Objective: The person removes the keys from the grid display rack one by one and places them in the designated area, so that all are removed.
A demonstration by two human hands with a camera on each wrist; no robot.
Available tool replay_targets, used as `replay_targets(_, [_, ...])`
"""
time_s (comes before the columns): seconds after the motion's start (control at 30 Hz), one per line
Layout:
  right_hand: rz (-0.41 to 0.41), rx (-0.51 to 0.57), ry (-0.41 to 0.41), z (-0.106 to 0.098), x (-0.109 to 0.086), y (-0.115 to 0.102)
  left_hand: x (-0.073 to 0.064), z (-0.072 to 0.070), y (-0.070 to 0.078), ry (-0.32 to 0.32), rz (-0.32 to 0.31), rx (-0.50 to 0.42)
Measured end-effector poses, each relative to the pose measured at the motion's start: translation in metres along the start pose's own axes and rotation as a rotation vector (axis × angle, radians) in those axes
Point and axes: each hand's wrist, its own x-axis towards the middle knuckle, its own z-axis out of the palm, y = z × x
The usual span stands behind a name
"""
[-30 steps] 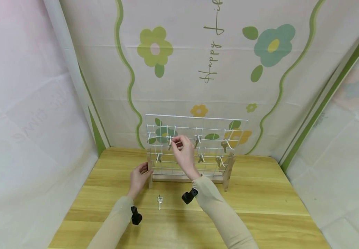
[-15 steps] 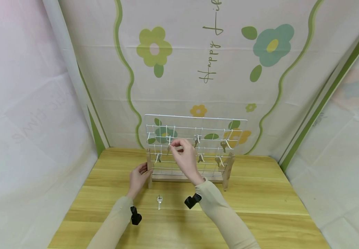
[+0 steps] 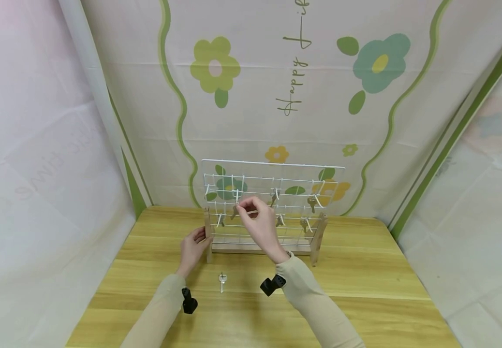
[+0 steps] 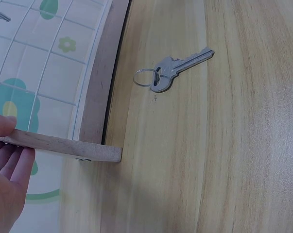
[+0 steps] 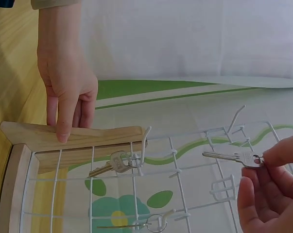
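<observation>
My right hand (image 3: pixel 260 223) pinches a silver key (image 5: pixel 248 158) by its small ring, between thumb and fingertip, in front of the wire grid rack (image 3: pixel 273 163). The fingertips are just below a white hook (image 3: pixel 236 193) in the rack's upper row. In the right wrist view the key's blade points left, away from the fingers. My left hand (image 4: pixel 6 177) grips the wooden side post (image 4: pixel 63 146) of the rack, thumb on one face and fingers on the other. Another key (image 4: pixel 178 70) with a ring lies flat on the table in front of the rack.
Several keys, such as one at lower left (image 5: pixel 118 162) and one at upper right (image 3: pixel 312 204), hang from the rack's hooks. The rack stands on a wooden table (image 3: pixel 364 290). Printed fabric (image 3: pixel 251 121) rises behind it, and more fabric flanks both sides.
My right hand has moved slightly down from the upper-row hook, and the pinched key now shows below the fingertips. My left hand stays on the side post.
</observation>
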Motion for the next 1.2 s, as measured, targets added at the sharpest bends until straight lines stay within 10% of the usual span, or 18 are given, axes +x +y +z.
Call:
replay_targets(0.53, [0.046,0.05,-0.066,-0.001,-0.016,0.004,0.003,0.0,-0.005,0.004,-0.028,0.003])
replay_targets(1.2, [0.19,0.037,-0.267,0.017,-0.069,0.061,0.003,0.0,-0.004,-0.011,-0.058,-0.02])
